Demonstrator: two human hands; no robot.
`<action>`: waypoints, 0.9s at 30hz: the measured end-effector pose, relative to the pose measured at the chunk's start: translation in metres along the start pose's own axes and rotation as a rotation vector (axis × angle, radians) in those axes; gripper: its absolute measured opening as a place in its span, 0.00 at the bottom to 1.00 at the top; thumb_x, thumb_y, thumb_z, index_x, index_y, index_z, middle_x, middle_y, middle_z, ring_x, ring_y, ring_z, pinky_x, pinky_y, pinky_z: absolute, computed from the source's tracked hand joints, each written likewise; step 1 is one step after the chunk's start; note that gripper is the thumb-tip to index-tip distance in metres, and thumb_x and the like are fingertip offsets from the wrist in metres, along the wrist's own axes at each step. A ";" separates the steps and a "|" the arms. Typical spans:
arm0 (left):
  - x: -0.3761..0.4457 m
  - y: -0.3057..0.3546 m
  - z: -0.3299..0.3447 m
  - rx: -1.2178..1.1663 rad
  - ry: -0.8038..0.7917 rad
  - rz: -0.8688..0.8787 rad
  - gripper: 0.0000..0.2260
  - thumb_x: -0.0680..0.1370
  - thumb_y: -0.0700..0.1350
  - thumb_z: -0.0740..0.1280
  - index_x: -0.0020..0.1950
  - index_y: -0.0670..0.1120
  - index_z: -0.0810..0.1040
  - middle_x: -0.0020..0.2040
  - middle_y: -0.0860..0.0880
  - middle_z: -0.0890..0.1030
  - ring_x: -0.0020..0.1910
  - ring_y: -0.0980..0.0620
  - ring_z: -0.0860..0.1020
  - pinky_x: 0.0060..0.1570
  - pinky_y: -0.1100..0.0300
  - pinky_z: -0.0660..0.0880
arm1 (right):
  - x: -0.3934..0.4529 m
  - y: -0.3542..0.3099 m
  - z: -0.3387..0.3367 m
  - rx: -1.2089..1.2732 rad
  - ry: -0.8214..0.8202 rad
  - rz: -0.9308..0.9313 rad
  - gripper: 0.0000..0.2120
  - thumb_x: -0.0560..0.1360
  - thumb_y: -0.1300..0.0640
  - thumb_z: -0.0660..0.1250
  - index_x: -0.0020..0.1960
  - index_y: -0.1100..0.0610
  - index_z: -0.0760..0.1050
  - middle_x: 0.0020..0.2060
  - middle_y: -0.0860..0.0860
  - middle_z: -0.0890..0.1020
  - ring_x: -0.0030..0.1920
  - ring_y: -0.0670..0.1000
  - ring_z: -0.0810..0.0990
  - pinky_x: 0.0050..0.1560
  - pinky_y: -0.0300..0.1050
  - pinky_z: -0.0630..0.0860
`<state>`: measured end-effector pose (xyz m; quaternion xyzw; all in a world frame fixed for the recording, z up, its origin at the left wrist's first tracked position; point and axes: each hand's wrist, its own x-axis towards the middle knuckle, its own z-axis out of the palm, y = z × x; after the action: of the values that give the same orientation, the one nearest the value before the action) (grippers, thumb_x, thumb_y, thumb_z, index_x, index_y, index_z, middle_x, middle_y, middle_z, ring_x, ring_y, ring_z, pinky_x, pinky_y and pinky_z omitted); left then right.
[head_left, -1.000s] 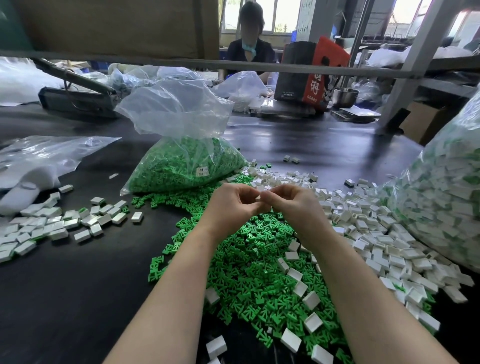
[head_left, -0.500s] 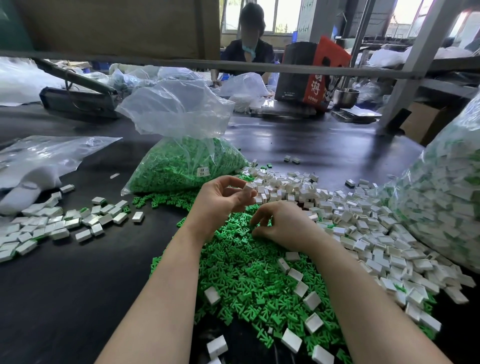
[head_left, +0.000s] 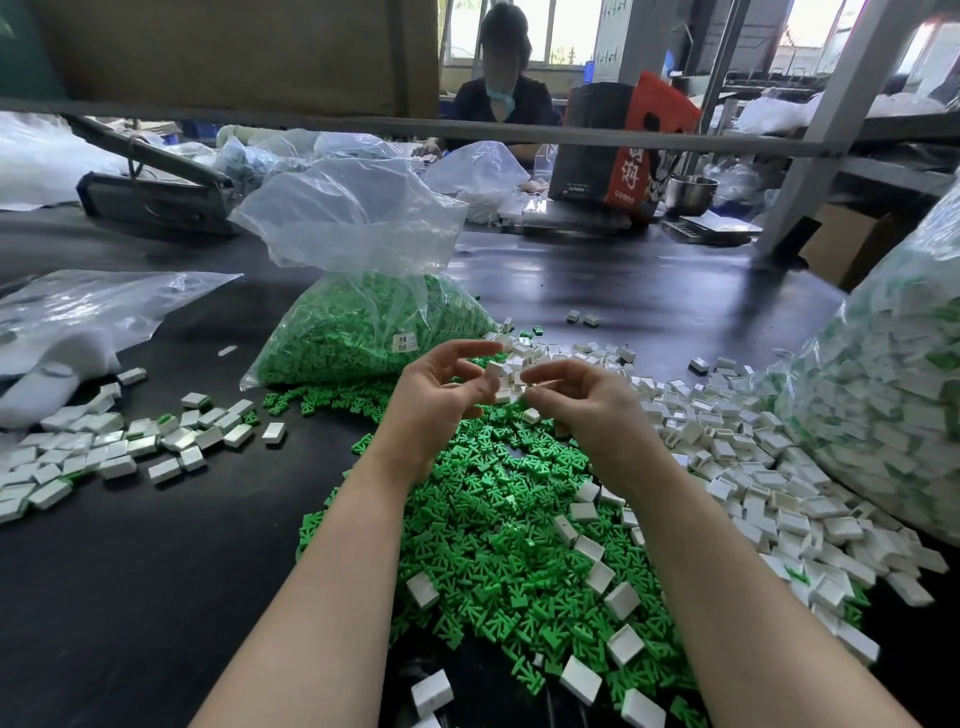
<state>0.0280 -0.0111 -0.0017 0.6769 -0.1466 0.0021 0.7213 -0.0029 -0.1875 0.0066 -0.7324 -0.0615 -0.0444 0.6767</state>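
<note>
The left hand pinched a small white rectangular plastic cap in a narrow grip, turned toward the right hand, whose curled grip hid its content, probably for joining.

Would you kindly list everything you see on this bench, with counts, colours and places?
white cap: one, white, pinched in left hand
green clips: loose heap, green, table centre
loose white caps: many, white, right of green clips
white pieces: many, some showing green, table left
clip bag: one, clear, behind the green clips
large bag: one, clear, white-and-green contents, far right
table: one, black, underneath
person: one, dark top, across table
left hand: one, pinching the cap
right hand: one, curled beside cap, contents unclear
</note>
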 end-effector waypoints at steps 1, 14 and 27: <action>0.000 0.000 0.000 -0.008 0.004 -0.009 0.07 0.74 0.43 0.73 0.49 0.54 0.84 0.38 0.56 0.82 0.39 0.57 0.81 0.38 0.66 0.76 | 0.000 -0.001 0.000 0.053 0.004 0.009 0.06 0.74 0.66 0.71 0.49 0.58 0.81 0.36 0.50 0.84 0.31 0.41 0.76 0.32 0.32 0.72; 0.001 0.006 0.011 -0.385 0.116 -0.172 0.11 0.65 0.42 0.74 0.45 0.46 0.80 0.38 0.52 0.83 0.37 0.57 0.80 0.40 0.64 0.76 | 0.003 -0.003 0.001 0.295 0.071 0.028 0.11 0.65 0.60 0.75 0.46 0.61 0.82 0.34 0.51 0.83 0.31 0.45 0.76 0.31 0.35 0.73; -0.002 0.008 0.020 -0.475 0.041 -0.200 0.14 0.66 0.41 0.74 0.51 0.41 0.82 0.42 0.44 0.86 0.39 0.51 0.84 0.36 0.64 0.79 | 0.003 -0.005 0.004 0.253 0.188 -0.043 0.03 0.71 0.65 0.74 0.44 0.59 0.82 0.32 0.50 0.82 0.29 0.45 0.73 0.30 0.37 0.71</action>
<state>0.0204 -0.0293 0.0062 0.4994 -0.0606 -0.0901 0.8596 -0.0003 -0.1832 0.0115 -0.6325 -0.0188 -0.1190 0.7651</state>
